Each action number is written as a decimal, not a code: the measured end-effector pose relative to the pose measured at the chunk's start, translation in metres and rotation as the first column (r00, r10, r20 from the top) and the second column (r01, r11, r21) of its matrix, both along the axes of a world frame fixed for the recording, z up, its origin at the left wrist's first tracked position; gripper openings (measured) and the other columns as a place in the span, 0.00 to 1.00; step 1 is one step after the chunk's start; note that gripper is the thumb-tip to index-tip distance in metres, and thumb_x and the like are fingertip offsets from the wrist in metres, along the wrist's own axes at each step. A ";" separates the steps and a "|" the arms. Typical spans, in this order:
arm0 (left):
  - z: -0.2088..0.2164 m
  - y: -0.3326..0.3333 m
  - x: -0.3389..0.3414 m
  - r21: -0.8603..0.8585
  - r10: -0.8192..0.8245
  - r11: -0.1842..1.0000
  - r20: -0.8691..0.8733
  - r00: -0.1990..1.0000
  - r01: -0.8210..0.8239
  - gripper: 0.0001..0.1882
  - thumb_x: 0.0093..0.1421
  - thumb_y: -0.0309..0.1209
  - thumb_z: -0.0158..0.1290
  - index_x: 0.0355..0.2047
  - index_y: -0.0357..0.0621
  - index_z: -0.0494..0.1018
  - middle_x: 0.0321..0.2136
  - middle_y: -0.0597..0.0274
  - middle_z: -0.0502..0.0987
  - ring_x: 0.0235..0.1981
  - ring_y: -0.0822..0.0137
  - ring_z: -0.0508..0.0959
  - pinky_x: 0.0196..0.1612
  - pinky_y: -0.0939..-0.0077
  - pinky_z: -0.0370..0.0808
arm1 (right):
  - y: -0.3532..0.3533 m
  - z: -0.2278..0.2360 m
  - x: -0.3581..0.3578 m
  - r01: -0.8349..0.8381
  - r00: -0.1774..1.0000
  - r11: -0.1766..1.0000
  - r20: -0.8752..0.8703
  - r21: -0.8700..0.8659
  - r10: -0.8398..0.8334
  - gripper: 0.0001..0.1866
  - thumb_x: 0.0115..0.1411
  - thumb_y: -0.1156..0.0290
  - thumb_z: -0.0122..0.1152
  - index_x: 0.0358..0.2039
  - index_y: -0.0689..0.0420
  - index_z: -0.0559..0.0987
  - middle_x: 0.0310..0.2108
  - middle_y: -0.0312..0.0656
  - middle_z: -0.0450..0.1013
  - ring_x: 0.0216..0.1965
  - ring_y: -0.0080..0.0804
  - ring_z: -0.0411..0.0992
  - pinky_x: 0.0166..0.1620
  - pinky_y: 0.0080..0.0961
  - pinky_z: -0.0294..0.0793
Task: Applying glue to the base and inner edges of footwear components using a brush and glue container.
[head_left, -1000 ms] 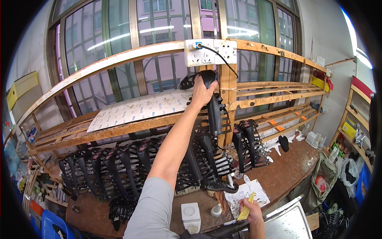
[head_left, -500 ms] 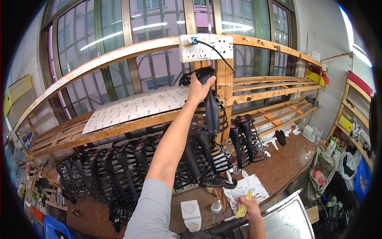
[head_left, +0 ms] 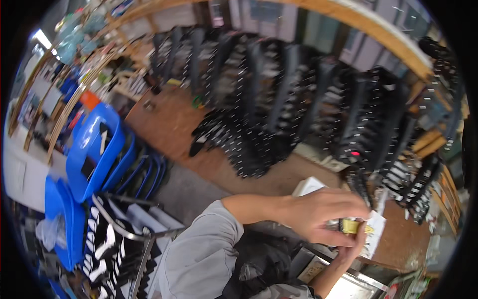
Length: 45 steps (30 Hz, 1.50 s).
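Note:
Both my hands come together at the right of centre, over the front edge of the workbench. My left hand curls its fingers and thumb around a flat yellow strip. From below, my right hand meets it with its fingers at the same strip; much of this hand is hidden behind the left. Something dark shows beside the strip inside the left hand, too blurred to name. A white sheet of paper lies on the bench just beyond the hands.
Tall black strappy boots with studs stand in a row along the back of the bench. A dark studded heap lies before them. Blue plastic bins and a metal-framed rack stand at the left.
My view has swung left and tilted. My left hand has come down from the black boot on the upper shelf, let go of it and joined my right hand at the yellow strip.

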State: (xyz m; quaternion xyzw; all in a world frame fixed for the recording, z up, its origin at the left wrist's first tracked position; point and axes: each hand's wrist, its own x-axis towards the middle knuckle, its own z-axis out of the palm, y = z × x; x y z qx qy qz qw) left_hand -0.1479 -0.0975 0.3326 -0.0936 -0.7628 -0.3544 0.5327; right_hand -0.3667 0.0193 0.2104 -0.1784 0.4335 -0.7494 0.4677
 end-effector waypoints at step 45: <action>-0.367 -0.071 0.386 0.710 0.749 0.384 -0.614 0.250 0.591 0.07 0.59 0.22 0.43 0.32 0.27 0.67 0.34 0.50 0.73 0.39 0.54 0.73 0.50 0.59 0.72 | 0.062 -0.138 0.146 -0.387 0.918 0.922 -0.102 -0.028 0.382 0.13 0.59 0.66 0.54 0.35 0.64 0.73 0.23 0.44 0.73 0.15 0.26 0.70 0.19 0.20 0.71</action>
